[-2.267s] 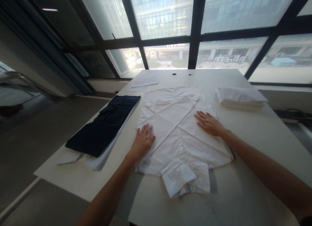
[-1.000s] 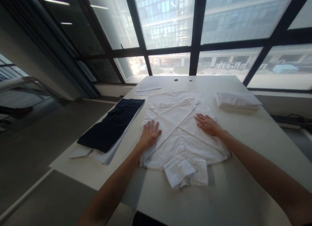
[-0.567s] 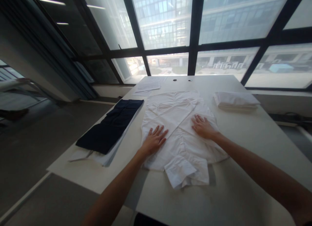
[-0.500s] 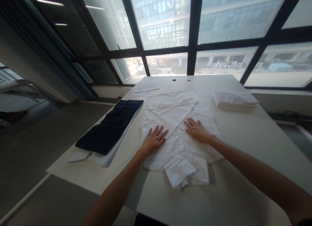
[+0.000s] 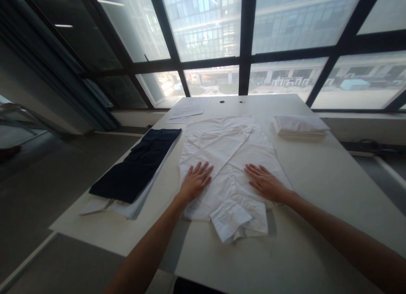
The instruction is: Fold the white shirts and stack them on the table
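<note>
A white shirt (image 5: 222, 146) lies spread on the white table (image 5: 320, 201), its sleeves crossed over the body and the cuffs hanging past the near hem. On its left side my left hand (image 5: 194, 182) rests flat with the fingers apart. My right hand (image 5: 264, 182) lies palm down on the right side of the cloth, fingers stretched toward the middle. Neither hand grips the fabric; parts of the shirt are hidden under both palms.
Left of the shirt, a folded dark navy garment (image 5: 136, 165) lies on white cloth near the table edge. Folded white fabric (image 5: 300, 125) is stacked at the right. Sheets of paper (image 5: 187, 111) lie at the back left, before the windows.
My right hand has slid inward and nearer to me across the shirt, then back out a little. My left hand moved slightly inward, staying on the cloth. The view has shifted a bit.
</note>
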The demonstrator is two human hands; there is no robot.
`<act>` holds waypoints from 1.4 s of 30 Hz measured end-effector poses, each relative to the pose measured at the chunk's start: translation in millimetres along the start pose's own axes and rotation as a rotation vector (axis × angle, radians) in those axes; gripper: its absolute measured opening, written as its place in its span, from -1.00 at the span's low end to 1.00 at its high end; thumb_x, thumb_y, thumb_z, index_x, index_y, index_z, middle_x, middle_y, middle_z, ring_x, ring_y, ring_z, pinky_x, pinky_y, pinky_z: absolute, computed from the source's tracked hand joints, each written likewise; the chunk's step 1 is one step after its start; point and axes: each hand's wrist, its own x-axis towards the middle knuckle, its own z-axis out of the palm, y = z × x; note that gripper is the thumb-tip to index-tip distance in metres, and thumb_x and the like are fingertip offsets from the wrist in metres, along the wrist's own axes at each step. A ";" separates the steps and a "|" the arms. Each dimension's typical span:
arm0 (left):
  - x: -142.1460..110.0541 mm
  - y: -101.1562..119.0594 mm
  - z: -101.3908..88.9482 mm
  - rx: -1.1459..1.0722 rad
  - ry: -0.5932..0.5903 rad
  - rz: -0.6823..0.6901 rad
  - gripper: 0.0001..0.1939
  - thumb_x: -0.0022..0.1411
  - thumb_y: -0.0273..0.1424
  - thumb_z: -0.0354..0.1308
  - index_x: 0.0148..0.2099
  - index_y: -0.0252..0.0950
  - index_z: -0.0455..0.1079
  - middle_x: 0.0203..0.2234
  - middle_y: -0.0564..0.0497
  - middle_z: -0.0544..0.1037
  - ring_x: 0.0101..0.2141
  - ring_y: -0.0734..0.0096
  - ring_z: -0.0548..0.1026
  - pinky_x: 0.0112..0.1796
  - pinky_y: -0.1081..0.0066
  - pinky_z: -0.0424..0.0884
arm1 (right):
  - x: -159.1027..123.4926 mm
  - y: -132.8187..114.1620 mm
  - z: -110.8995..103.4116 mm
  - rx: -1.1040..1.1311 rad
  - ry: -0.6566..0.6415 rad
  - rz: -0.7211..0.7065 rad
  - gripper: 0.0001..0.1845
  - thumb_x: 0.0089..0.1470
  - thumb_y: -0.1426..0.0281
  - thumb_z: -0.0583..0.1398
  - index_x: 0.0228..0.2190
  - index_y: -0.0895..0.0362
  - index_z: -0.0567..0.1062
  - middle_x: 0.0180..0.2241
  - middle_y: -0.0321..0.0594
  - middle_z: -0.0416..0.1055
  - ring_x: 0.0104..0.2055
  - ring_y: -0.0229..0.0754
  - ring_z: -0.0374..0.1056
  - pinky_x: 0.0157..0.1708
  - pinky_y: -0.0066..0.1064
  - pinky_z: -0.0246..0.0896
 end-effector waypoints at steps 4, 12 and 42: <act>0.3 0.4 -0.7 -0.006 0.001 0.004 -0.45 0.54 -0.10 -0.20 0.48 0.02 0.05 0.45 0.07 0.05 0.44 0.07 -0.05 0.34 -0.13 -0.05 | 3.5 17.9 -8.7 0.020 0.133 0.187 -0.39 0.42 0.23 -0.15 0.39 0.08 0.18 0.38 -0.03 0.14 0.45 -0.02 -0.02 0.37 0.05 -0.02; 0.3 1.7 -3.2 -0.002 -0.015 -0.009 -0.44 0.54 -0.10 -0.21 0.48 -0.02 0.05 0.45 0.06 0.05 0.44 0.08 -0.06 0.35 -0.10 -0.06 | 18.0 51.9 -13.7 -0.232 0.058 0.324 -0.38 0.39 0.23 -0.11 0.35 0.20 0.22 0.42 0.07 0.02 0.47 0.10 -0.09 0.38 0.10 -0.15; 3.5 -5.4 -0.3 -0.049 -0.034 -0.015 -0.44 0.53 -0.12 -0.17 0.48 -0.03 0.07 0.45 0.05 0.05 0.44 0.09 -0.07 0.35 -0.11 -0.06 | -0.2 57.4 -9.6 -0.254 0.189 0.553 -0.33 0.35 0.21 -0.11 0.37 0.23 0.16 0.39 0.10 0.11 0.40 0.16 0.06 0.31 0.17 -0.02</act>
